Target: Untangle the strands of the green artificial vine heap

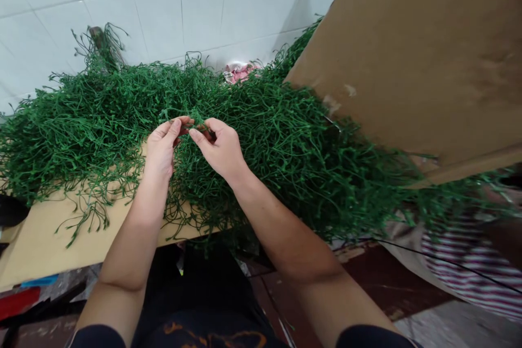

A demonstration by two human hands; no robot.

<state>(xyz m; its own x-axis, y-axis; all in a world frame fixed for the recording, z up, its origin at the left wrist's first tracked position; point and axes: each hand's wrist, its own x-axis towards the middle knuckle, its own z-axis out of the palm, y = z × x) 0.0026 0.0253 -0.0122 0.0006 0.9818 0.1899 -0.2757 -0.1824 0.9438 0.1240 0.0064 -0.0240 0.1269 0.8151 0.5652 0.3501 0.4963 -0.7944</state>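
Note:
A big heap of thin green plastic sprigs covers a light wooden table and spills over its front edge. My left hand and my right hand meet over the middle of the heap. Both pinch the same green sprig between thumb and fingers, with the fingertips almost touching. Strands hang down below my wrists. My forearms reach up from the bottom of the view.
A large brown cardboard sheet leans over the heap at the right. White tiled wall stands behind. Something pink shows behind the heap. A striped cloth lies at the lower right, over a dark red floor.

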